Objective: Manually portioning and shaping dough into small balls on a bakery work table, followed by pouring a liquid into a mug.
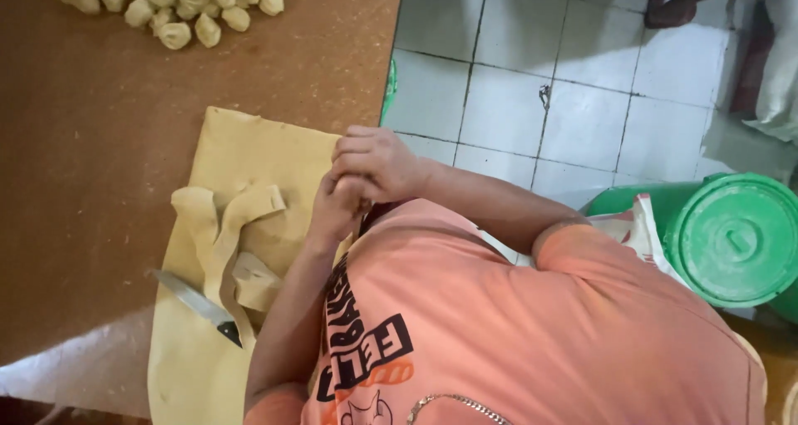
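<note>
both hands [362,180] press together, closed around something hidden, over the dough sheet [241,151] on the brown desk [91,142]. dough strips [224,234] and a knife [199,304] lie at 8 o'clock, dough balls [179,1] at 11, a green lidded bucket [736,238] at 3.

Pale cream dough strips [220,226] lie on a brown table [91,142], beside a green bucket lid [736,238].

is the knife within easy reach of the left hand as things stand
Probably yes: the knife lies uncovered on the dough sheet, beside the left forearm, with nothing over it. But the left hand is clasped with the right hand.
</note>
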